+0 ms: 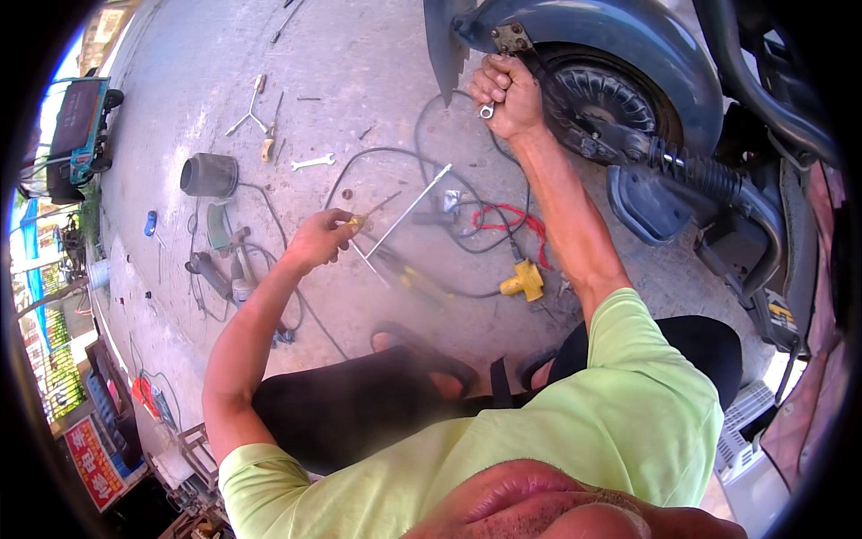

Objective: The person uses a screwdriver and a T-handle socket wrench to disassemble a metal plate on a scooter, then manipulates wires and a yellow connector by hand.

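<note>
A shiny spanner (487, 111) is gripped in the closed fingers of the right hand (514, 97), at one o'clock in the view, just by a metal plate (512, 39) with bolts, and the black wheel (620, 101) is seen farther toward two o'clock. A screwdriver (358, 221) with a yellow handle is pinched in the fingers of the left hand (316, 241), between nine and ten o'clock, its thin rod pointed toward two, with a T-shaped tool (409, 211) close by. On the floor (359, 81), a flat silver wrench (312, 163) and a grey pot (209, 175) are seen near ten o'clock, and a yellow block (523, 280) at three.
</note>
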Tool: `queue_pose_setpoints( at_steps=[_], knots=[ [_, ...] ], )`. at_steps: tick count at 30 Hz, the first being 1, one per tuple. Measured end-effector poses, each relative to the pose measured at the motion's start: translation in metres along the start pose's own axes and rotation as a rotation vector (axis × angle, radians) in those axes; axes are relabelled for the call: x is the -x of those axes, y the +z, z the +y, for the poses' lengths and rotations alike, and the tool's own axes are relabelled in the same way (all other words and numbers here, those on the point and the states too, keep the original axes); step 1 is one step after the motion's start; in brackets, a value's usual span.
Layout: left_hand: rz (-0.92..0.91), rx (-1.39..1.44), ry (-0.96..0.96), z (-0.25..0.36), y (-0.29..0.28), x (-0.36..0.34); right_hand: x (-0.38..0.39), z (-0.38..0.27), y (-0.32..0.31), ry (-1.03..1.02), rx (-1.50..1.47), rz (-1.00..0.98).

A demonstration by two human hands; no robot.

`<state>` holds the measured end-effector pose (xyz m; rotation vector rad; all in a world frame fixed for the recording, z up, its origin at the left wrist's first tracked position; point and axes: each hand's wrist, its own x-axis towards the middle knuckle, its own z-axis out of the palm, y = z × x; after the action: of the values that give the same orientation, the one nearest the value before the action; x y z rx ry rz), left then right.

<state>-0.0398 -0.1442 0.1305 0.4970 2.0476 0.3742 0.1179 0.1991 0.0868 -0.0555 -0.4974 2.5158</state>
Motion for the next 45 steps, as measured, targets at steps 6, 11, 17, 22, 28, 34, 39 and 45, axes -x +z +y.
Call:
queue_pose_setpoints(
  at_steps=[6, 11, 17, 22, 28, 34, 39, 45],
  knots=[
    [-0.054, 0.040, -0.071, -0.029, 0.014, -0.014, 0.011, 0.001, 0.014, -0.001, 0.092, 0.113],
    [-0.160, 0.022, -0.001, -0.023, 0.034, -0.023, 0.003, 0.004, -0.008, 0.029, 0.096, 0.037],
    [-0.217, -0.169, 0.131, -0.034, 0.039, -0.036, 0.006, 0.016, -0.010, -0.024, 0.045, 0.048],
    [-0.241, -0.373, 0.185, -0.043, 0.040, -0.033, 0.014, 0.023, -0.012, -0.037, 0.064, 0.208],
    [-0.147, -0.228, 0.176, -0.074, 0.035, -0.051, 0.017, 0.027, 0.005, -0.095, -0.158, 0.224],
    [-0.185, -0.185, 0.243, -0.054, 0.025, -0.058, 0.039, 0.088, 0.019, 0.461, 0.579, 0.278],
    [-0.161, -0.072, 0.366, 0.020, 0.019, -0.048, 0.096, 0.066, 0.011, 0.724, 1.706, -0.429],
    [-0.199, 0.000, 0.833, 0.071, 0.075, -0.006, 0.125, 0.037, 0.034, 0.902, 1.447, -0.292]
  ],
)
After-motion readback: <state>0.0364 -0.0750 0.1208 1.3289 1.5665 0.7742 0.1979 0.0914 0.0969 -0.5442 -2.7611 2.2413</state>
